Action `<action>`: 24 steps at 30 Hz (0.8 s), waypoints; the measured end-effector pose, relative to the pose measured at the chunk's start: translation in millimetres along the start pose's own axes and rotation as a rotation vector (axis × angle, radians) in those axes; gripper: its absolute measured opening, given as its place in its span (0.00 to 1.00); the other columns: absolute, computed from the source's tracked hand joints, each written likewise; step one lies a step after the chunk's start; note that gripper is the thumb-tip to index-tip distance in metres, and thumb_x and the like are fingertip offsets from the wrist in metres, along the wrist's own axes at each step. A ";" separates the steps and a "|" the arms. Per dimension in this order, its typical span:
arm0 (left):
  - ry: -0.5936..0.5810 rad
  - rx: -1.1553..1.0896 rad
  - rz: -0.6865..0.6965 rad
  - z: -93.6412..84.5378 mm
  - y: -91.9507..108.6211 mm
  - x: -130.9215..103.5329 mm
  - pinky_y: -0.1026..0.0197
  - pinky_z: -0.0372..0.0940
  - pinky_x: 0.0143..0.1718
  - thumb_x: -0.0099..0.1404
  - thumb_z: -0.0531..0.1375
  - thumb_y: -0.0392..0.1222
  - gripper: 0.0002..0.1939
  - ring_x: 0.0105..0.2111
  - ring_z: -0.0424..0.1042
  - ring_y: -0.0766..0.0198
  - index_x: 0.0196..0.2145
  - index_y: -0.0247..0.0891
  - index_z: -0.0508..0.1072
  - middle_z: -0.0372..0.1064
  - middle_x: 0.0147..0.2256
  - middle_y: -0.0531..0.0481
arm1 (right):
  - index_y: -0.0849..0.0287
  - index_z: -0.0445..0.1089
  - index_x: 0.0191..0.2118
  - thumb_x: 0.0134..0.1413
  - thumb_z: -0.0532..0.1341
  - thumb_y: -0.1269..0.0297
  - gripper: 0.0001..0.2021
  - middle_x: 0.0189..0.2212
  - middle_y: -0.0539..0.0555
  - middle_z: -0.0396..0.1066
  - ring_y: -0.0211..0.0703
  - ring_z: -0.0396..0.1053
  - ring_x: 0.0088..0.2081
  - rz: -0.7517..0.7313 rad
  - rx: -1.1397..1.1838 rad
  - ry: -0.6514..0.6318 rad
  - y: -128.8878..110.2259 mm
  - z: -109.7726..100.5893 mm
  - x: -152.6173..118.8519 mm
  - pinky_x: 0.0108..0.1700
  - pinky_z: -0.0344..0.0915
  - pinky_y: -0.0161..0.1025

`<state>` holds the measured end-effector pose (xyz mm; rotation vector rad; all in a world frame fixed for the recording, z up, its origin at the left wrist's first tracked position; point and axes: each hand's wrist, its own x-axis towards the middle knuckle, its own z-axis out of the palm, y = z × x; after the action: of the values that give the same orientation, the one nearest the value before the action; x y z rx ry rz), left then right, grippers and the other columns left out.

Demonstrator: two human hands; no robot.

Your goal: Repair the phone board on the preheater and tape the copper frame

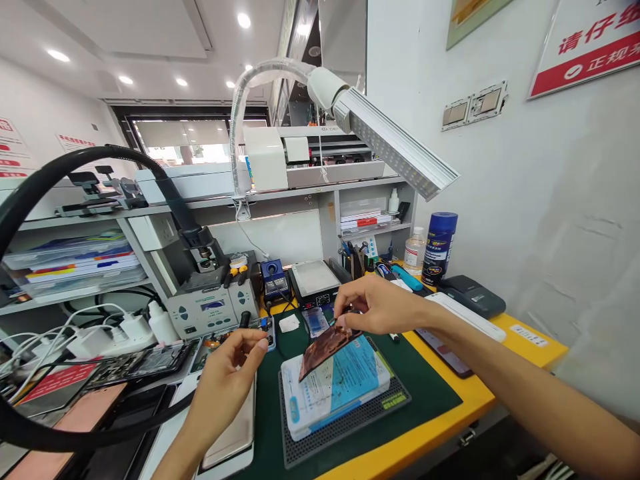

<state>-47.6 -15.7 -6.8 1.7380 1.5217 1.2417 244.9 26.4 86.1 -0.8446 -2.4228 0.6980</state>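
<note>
My right hand (373,305) pinches the upper edge of a thin, phone-sized, dark coppery panel (325,348). The panel slants above a white and blue box (345,383); whether its lower edge touches the box is unclear. Under the box lies a grey perforated pad (296,453) on the dark green mat (425,387). My left hand (233,377) hovers left of the box, fingers loosely curled and the thumb near the index finger, with nothing visible in it. Below that hand lies a pale gold phone-shaped piece (230,437).
A black flexible arm (75,433) curves across the left, near my left wrist. Opened devices (145,367) and cables crowd that side. A rework station (215,310) and a heating plate (315,280) stand behind. A blue spray can (440,248) stands right, and a lamp (395,143) hangs overhead.
</note>
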 end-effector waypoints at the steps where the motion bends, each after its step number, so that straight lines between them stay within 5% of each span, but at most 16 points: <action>1: 0.013 -0.006 0.007 2.5 -2.5 3.1 0.61 0.62 0.37 0.63 0.58 0.59 0.19 0.35 0.69 0.62 0.41 0.40 0.71 0.72 0.34 0.51 | 0.61 0.75 0.36 0.54 0.62 0.65 0.06 0.29 0.52 0.76 0.37 0.69 0.27 -0.014 0.016 0.008 -2.4 0.7 2.5 0.27 0.60 0.32; 14: 0.143 -0.028 -0.010 5.2 -27.6 6.9 0.59 0.61 0.41 0.62 0.59 0.58 0.18 0.38 0.69 0.59 0.39 0.41 0.72 0.73 0.36 0.51 | 0.62 0.74 0.38 0.56 0.63 0.64 0.07 0.32 0.54 0.77 0.40 0.73 0.32 -0.149 0.202 0.050 -24.3 4.0 27.1 0.32 0.65 0.34; 24: 0.123 -0.045 -0.030 2.8 -32.4 2.4 0.59 0.60 0.41 0.62 0.59 0.59 0.19 0.38 0.68 0.60 0.40 0.42 0.72 0.71 0.36 0.52 | 0.61 0.74 0.35 0.55 0.62 0.65 0.06 0.27 0.52 0.75 0.37 0.69 0.27 0.107 0.058 -0.086 5.0 12.3 -9.1 0.26 0.60 0.32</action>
<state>-60.9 -5.2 -34.6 1.6309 1.5700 1.3795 246.2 20.0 71.4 -0.9439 -2.4346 0.8569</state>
